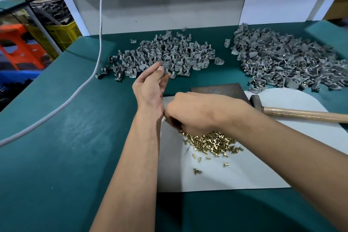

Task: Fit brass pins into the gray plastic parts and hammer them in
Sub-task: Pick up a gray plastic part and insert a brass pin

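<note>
Two heaps of gray plastic parts (162,56) (288,60), one heap of brass pins (211,142), one hammer (293,112), two hands (150,84) (197,111).

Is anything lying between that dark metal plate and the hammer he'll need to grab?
Nothing visible. The hammer lies on the white sheet, its head right beside the dark plate, untouched; the right hand is busy at the brass pins.

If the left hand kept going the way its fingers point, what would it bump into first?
Most likely the nearer pile of gray plastic parts. The left hand points up and away toward its front edge. How high the hand is above the table is unclear.
</note>
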`<state>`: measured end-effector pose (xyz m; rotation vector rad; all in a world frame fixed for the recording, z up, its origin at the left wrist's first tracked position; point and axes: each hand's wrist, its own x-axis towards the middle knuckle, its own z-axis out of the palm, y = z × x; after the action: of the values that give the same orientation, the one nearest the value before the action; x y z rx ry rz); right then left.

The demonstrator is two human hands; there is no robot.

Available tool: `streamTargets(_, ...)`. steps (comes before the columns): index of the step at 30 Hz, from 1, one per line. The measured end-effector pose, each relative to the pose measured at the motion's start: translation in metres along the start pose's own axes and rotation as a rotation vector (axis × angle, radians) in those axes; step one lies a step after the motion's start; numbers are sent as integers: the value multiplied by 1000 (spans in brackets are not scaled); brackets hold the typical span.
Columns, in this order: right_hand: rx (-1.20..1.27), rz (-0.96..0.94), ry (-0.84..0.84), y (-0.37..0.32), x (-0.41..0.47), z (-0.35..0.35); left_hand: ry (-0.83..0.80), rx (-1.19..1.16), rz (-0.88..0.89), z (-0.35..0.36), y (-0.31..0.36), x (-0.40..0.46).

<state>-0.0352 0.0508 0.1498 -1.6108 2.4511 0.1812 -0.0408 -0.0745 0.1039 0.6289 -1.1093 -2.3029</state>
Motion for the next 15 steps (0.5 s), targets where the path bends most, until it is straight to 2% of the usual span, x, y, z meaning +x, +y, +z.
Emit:
streamTargets(6, 2, -12, 77, 5, -10, 1, -66, 3, 34, 4, -4, -1)
streamTargets(10, 276, 24, 217, 18, -31, -3, -157, 55, 62, 10, -13, -4)
streamTargets(15, 536, 106, 490, 45, -66, 12, -372, 189, 120, 18, -21, -13)
